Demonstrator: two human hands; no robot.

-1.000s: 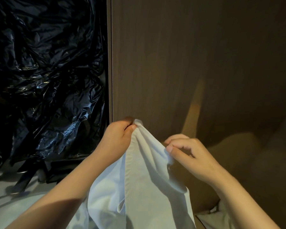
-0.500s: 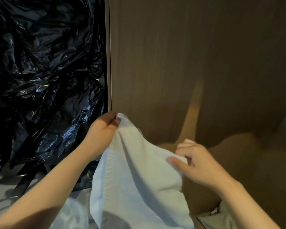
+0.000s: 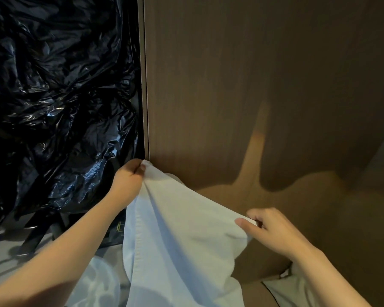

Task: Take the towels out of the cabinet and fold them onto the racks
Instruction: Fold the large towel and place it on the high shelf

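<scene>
Far left: crumpled black plastic sheet [image 3: 53, 103], glossy, contents hidden. Left hand [image 3: 129, 176] pinches the white towel [image 3: 177, 235] at its upper corner, fingers curled, beside the edge of a brown wood panel [image 3: 242, 85]. Towel hangs between both hands, lower part cut off. Right hand [image 3: 273, 229], nearer, grips the other edge, thumb on top. Pale cloth [image 3: 284, 286] low right, indistinct.

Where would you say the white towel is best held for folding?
At the top edge, near its two ends, pinched from above: the white towel hangs limp below, so only that edge carries it. The left hand pinches one corner, the right hand the edge farther along.
</scene>
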